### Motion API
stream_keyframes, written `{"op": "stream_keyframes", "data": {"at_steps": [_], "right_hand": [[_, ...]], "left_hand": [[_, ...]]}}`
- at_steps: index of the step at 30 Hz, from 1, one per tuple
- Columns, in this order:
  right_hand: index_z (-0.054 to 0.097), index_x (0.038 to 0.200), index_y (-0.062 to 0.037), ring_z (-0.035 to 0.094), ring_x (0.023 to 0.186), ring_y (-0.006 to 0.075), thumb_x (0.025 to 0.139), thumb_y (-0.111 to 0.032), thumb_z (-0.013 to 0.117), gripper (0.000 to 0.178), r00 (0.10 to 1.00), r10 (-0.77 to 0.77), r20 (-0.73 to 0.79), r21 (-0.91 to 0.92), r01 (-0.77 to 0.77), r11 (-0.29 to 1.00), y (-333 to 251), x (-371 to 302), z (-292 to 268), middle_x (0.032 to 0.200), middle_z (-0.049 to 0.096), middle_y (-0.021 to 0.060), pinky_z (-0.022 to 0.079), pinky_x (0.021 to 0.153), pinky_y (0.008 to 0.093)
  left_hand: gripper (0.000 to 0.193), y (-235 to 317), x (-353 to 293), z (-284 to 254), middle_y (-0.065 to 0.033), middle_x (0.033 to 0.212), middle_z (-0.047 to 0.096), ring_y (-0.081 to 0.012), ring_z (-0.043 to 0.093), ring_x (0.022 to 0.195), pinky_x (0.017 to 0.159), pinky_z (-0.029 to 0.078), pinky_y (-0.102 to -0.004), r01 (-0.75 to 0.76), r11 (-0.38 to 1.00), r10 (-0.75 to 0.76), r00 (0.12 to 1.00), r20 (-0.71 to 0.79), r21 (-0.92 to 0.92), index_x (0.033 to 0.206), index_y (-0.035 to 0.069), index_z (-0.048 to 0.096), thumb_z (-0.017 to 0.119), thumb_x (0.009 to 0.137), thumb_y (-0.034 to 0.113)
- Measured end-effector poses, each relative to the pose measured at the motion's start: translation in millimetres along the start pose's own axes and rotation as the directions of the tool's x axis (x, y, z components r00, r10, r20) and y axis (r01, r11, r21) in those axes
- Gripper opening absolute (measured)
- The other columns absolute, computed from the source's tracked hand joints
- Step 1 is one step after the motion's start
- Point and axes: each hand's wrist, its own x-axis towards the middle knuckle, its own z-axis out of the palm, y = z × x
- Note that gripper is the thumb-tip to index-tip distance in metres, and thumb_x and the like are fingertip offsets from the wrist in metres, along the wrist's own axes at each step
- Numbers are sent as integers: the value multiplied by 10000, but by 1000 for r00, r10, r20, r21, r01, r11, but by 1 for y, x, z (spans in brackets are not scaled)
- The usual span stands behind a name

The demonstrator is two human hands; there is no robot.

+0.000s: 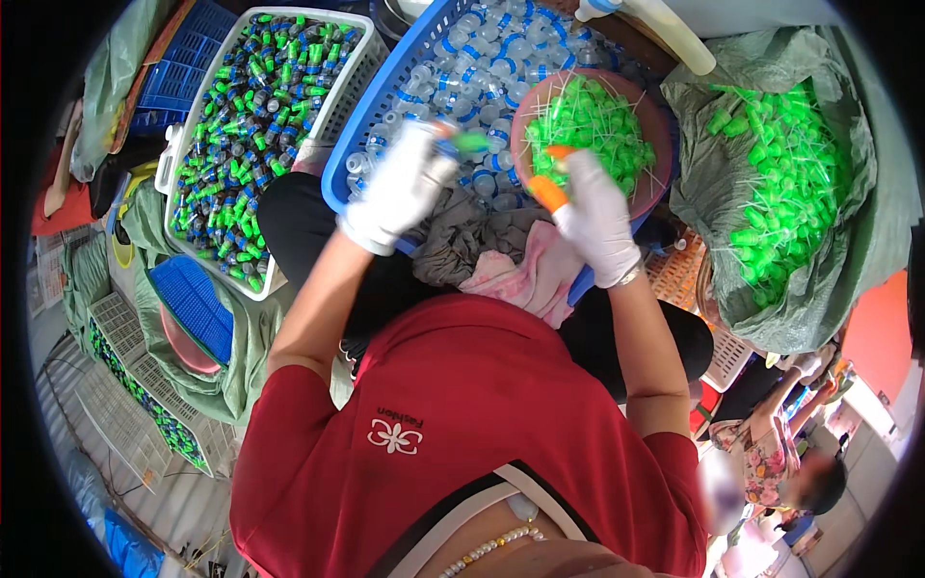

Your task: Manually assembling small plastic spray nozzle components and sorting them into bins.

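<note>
My left hand, in a white glove and smeared by motion, is closed around a small bottle with a green top. It is above a blue crate of small clear bottles with blue rings. My right hand, gloved in white with orange covers on thumb and finger, reaches over the near rim of a pink bowl. Green caps with thin white stems fill the bowl. The right thumb and finger are apart, with nothing visible between them.
A white crate of dark bottles with green tops stands at left. Right of the bowl, a grey-green sack holds more green caps. Grey and pink cloths lie by my lap. Another person is at lower right.
</note>
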Motion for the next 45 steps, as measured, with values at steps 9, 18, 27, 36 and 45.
{"op": "stream_keyframes", "data": {"at_steps": [9,18,27,36,45], "right_hand": [[570,1124,-68,640,762,397,852,-103,592,275,884,431,-180,-539,-455,709,80,0,-2,915,612,170,511,663,483],[606,1058,-42,633,818,372,834,-71,596,226,944,110,-311,-523,-267,809,42,4,-15,979,639,160,508,727,445],[608,1079,-44,609,771,284,871,-23,601,209,915,80,-394,-102,-130,986,10,5,-44,887,631,121,486,690,362],[592,1097,-25,657,814,287,872,14,573,228,902,28,-431,15,-24,1000,-11,32,-66,1000,669,153,510,742,341],[603,1193,-25,620,763,85,888,25,585,309,751,-50,-658,126,176,976,-36,69,-82,948,687,61,495,674,242]], "left_hand": [[275,-45,13,-7,-179,1137,603,-359,576,1014,870,481,-432,108,865,-24,984,-175,490,1057,67,661,691,790,126],[252,-80,40,48,-202,1092,595,-365,583,963,795,512,-442,242,711,-264,962,-68,660,1076,78,635,612,830,125],[244,-88,33,52,-178,1013,608,-345,583,938,788,511,-423,191,746,-238,971,-12,638,1087,75,615,589,846,94],[254,15,119,53,-64,1137,657,-146,612,1049,899,514,-326,21,774,-82,994,-67,-632,1178,57,620,637,925,66],[331,32,143,74,-63,1192,585,-127,581,1023,881,499,-267,63,356,-241,970,-27,-932,1228,10,584,636,902,30]]}}
